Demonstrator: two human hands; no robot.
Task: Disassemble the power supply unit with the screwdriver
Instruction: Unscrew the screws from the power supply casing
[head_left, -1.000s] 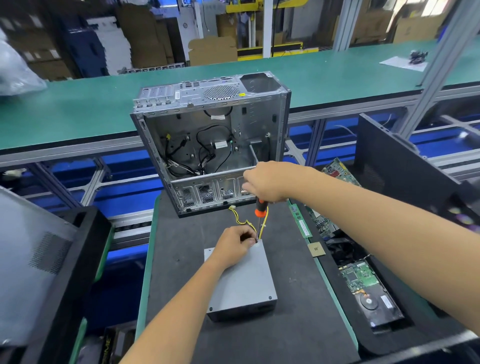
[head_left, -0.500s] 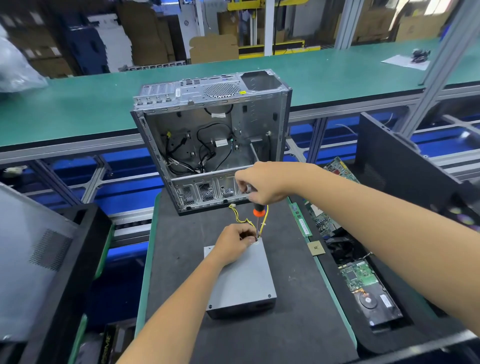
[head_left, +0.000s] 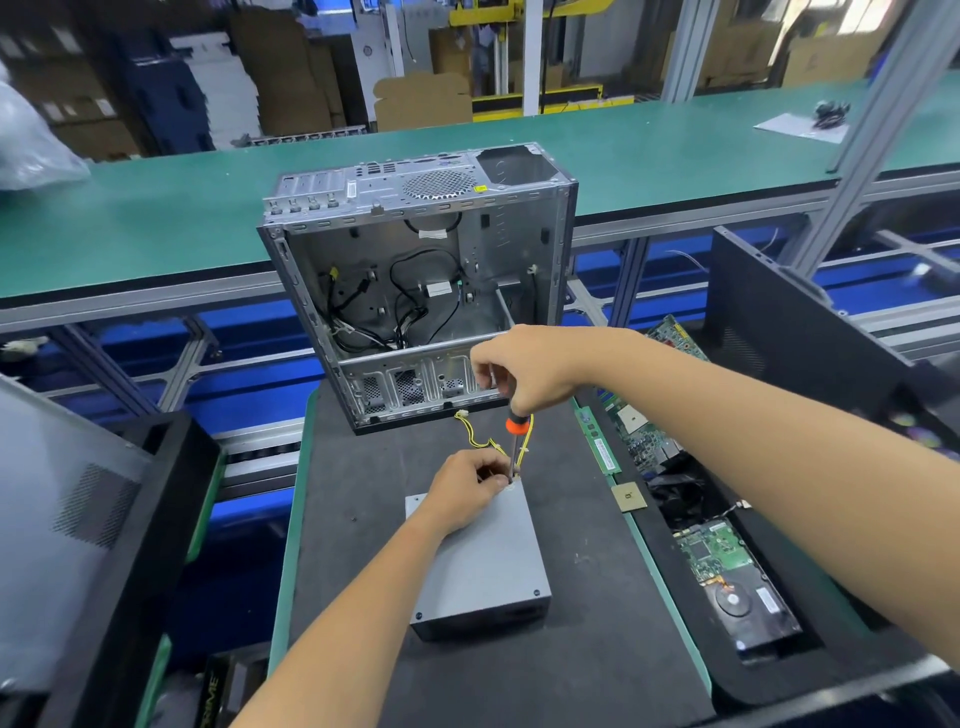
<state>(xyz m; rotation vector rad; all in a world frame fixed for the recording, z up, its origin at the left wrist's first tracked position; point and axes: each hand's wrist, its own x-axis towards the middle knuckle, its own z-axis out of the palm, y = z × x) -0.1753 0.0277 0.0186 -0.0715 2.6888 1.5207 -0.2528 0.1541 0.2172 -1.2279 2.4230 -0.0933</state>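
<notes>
Head view shows the right hand (head_left: 524, 371), gripping the screwdriver (head_left: 515, 441), re-fingered on the handle since a second ago, tip unmoved at the far corner of the power supply unit (head_left: 480, 566) on the tabletop (head_left: 358, 519), left hand (head_left: 465, 491) pinching there; screw extraction judged ongoing.

Both forearms are bare to the frame's edge, no sleeves showing. The left hand (head_left: 464, 487) and right hand (head_left: 524, 366) are ungloved, without rings or watch.
</notes>
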